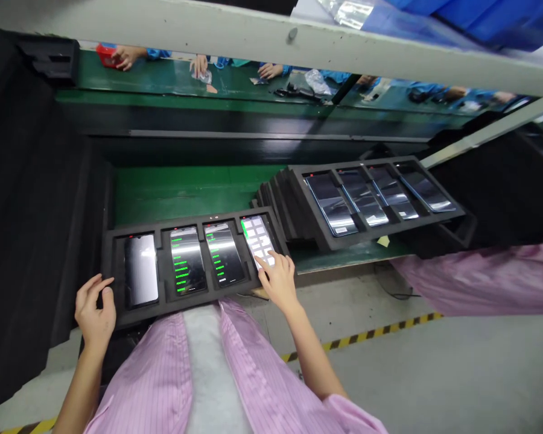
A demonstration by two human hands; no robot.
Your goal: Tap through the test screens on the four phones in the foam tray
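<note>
The right hand (278, 278), fingers apart, has its fingertips at a lit phone (254, 232) just beyond it in the tray (164, 274), three more phones (187, 262) lying leftward toward the left hand (95, 308), its thumb and fingers parted.

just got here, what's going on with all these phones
A person has four phones in a dark tray in front of them. The right hand is at the lit screen of the rightmost phone, while the left hand is by the tray's left edge. The two middle phones show green text; the leftmost phone shows glare and no readable text. To the right, a second tray holds four dark-screened phones. Further back, other people's hands are at a green bench.
</note>
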